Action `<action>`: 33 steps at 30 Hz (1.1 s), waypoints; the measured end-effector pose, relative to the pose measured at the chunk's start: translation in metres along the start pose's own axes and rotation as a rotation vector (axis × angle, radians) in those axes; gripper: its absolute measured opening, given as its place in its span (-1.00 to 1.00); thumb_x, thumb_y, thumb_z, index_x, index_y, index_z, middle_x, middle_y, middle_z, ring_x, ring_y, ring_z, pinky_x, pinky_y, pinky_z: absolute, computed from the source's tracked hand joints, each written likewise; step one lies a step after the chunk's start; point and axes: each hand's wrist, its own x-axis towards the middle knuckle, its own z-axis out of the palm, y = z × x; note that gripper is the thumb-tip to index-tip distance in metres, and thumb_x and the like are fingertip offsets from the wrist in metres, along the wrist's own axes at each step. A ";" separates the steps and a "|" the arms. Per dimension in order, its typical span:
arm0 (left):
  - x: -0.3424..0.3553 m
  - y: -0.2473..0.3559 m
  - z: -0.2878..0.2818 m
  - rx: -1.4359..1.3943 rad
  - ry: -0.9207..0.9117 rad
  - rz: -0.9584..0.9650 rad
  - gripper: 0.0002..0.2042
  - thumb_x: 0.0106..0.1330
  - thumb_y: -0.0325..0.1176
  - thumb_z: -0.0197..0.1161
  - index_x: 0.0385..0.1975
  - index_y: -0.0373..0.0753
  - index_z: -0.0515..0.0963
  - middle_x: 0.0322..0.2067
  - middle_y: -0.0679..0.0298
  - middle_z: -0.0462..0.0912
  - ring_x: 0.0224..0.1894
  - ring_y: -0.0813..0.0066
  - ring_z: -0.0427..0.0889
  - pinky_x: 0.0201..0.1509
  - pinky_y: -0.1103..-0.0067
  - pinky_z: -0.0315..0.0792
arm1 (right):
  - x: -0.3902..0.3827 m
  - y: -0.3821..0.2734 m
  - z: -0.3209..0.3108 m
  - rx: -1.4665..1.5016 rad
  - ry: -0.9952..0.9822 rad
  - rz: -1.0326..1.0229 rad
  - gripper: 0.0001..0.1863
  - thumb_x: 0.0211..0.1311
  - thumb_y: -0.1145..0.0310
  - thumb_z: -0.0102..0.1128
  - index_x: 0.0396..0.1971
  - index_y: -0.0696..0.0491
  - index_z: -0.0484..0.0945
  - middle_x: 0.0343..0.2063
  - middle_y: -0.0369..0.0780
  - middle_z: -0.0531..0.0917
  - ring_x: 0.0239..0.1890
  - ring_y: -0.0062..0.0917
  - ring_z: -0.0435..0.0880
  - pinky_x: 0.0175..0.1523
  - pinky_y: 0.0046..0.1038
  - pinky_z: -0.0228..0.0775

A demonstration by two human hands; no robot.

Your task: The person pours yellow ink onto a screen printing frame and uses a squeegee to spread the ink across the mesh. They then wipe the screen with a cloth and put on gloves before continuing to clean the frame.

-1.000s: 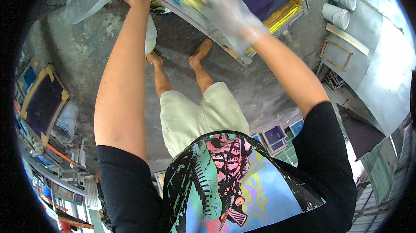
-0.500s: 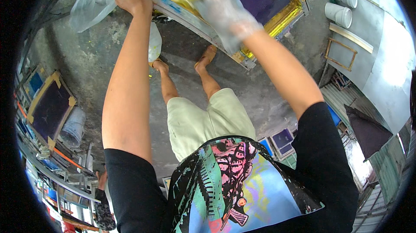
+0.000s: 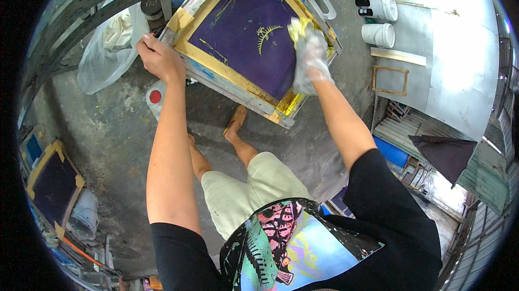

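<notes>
Printing screen (image 3: 240,45) lies ahead, above the floor (image 3: 119,129), its purple mesh in view. Both hands are well apart: the left hand (image 3: 163,61) is at the screen's left corner, its fingers too hidden to tell whether they grip; the gloved right hand (image 3: 312,55) clutches a yellow-stained cloth (image 3: 298,30) at the right border. Wiping seems the step; next, the yellow smears (image 3: 292,103) call for firm strokes.

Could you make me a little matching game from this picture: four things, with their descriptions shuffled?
1. Left hand
2. Right hand
3. Screen mesh
4. Jug

A. On the floor, red-capped
B. Purple, with a yellow spiky mark
C. Gloved, holding a yellow-smeared wad
D. Bare, at the left corner of the frame

Pairs: 1-D, 2-C, 3-B, 4-A
</notes>
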 end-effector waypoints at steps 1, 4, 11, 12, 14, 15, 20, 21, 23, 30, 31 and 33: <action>0.000 0.000 0.001 -0.004 -0.006 0.003 -0.59 0.57 -0.10 -0.06 -0.15 -0.40 0.54 -0.25 -0.15 0.67 -0.19 -0.13 0.63 -0.04 0.16 0.43 | 0.016 -0.009 0.009 -0.121 0.016 0.070 -0.72 0.41 0.27 0.08 -0.08 0.07 0.69 -0.16 -0.05 0.74 -0.12 -0.14 0.72 0.03 -0.18 0.54; 0.005 -0.003 0.007 -0.001 0.003 0.037 -0.59 0.56 -0.09 -0.06 -0.15 -0.38 0.55 -0.26 -0.17 0.67 -0.20 -0.16 0.62 -0.05 0.14 0.43 | 0.089 -0.101 0.035 -0.007 -0.179 0.051 -0.73 0.37 0.26 0.00 -0.20 0.06 0.66 -0.29 -0.05 0.69 -0.13 -0.20 0.69 0.04 -0.18 0.55; 0.001 0.002 0.004 0.057 -0.001 -0.082 -0.59 0.56 -0.07 -0.07 -0.09 -0.34 0.55 -0.19 -0.16 0.70 -0.13 -0.17 0.65 0.02 0.14 0.47 | 0.070 -0.027 0.006 -0.204 -0.059 -0.434 -0.72 0.29 0.44 0.03 -0.12 -0.01 0.70 -0.21 -0.06 0.72 -0.13 -0.21 0.71 0.02 -0.29 0.56; 0.002 0.003 0.004 0.044 -0.016 -0.084 -0.57 0.56 -0.06 -0.07 -0.09 -0.35 0.55 -0.18 -0.15 0.69 -0.12 -0.13 0.65 0.02 0.17 0.46 | 0.046 0.013 -0.007 -0.108 0.045 -0.496 -0.73 0.28 0.45 0.03 -0.15 -0.01 0.71 -0.21 -0.06 0.73 -0.12 -0.19 0.72 0.00 -0.26 0.56; -0.001 0.004 0.002 0.028 -0.033 -0.092 -0.55 0.56 -0.05 -0.07 -0.09 -0.38 0.56 -0.15 -0.12 0.68 -0.10 -0.04 0.65 0.03 0.22 0.46 | 0.011 0.047 -0.023 -0.219 0.039 -0.351 -0.77 0.24 0.44 0.08 -0.22 0.01 0.72 -0.24 -0.04 0.73 -0.12 -0.16 0.73 -0.01 -0.22 0.57; -0.003 0.006 0.002 0.022 -0.039 -0.091 -0.55 0.56 -0.05 -0.07 -0.09 -0.38 0.55 -0.16 -0.12 0.68 -0.10 -0.04 0.65 0.03 0.22 0.46 | 0.009 0.047 -0.017 -0.237 0.022 -0.224 -0.78 0.21 0.43 0.10 -0.24 0.01 0.72 -0.24 -0.04 0.73 -0.13 -0.16 0.73 -0.01 -0.21 0.57; -0.001 0.002 0.001 0.033 -0.014 -0.062 -0.59 0.57 -0.08 -0.06 -0.08 -0.36 0.55 -0.18 -0.10 0.69 -0.13 -0.08 0.66 0.02 0.20 0.48 | 0.047 -0.020 0.019 -0.157 0.027 -0.045 -0.80 0.16 0.36 0.16 -0.32 0.09 0.72 -0.26 -0.05 0.74 -0.16 -0.13 0.74 0.00 -0.18 0.57; -0.001 -0.002 -0.002 0.029 -0.016 -0.062 -0.57 0.57 -0.07 -0.07 -0.08 -0.38 0.55 -0.16 -0.12 0.68 -0.11 -0.07 0.65 0.04 0.20 0.46 | 0.063 -0.056 0.014 -0.273 -0.023 -0.167 -0.79 0.16 0.30 0.20 -0.33 0.08 0.73 -0.27 -0.06 0.74 -0.15 -0.18 0.74 0.00 -0.21 0.58; -0.003 0.008 0.008 -0.015 -0.067 -0.045 -0.54 0.56 -0.05 -0.07 -0.08 -0.42 0.54 -0.12 -0.15 0.65 -0.08 -0.05 0.61 0.09 0.21 0.44 | 0.096 -0.085 0.060 -0.257 -0.017 -0.204 -0.76 0.17 0.21 0.25 -0.30 0.05 0.73 -0.27 -0.10 0.75 -0.12 -0.28 0.75 0.00 -0.28 0.58; 0.004 -0.004 0.004 0.010 -0.043 -0.025 -0.56 0.58 -0.09 -0.09 -0.11 -0.43 0.51 -0.19 -0.16 0.63 -0.12 -0.08 0.60 0.03 0.18 0.43 | 0.016 -0.129 0.065 0.384 -0.042 -0.572 -0.86 0.19 0.38 0.33 -0.28 0.07 0.72 -0.26 -0.06 0.75 -0.11 -0.28 0.75 -0.01 -0.26 0.60; 0.003 -0.006 0.005 0.012 -0.045 -0.019 -0.56 0.58 -0.09 -0.09 -0.11 -0.44 0.51 -0.19 -0.17 0.63 -0.13 -0.08 0.60 0.02 0.17 0.43 | 0.018 -0.120 0.067 0.529 -0.190 -0.553 -0.86 0.23 0.35 0.33 -0.28 0.07 0.72 -0.32 -0.08 0.75 -0.19 -0.30 0.76 -0.04 -0.28 0.60; 0.007 -0.013 0.003 0.018 -0.028 -0.017 -0.56 0.58 -0.09 -0.08 -0.12 -0.43 0.51 -0.19 -0.17 0.63 -0.15 -0.10 0.60 0.01 0.16 0.43 | 0.044 -0.124 0.040 0.499 0.125 -0.858 -0.83 0.34 0.26 0.26 -0.35 0.03 0.70 -0.39 -0.17 0.76 -0.36 -0.39 0.75 -0.17 -0.35 0.59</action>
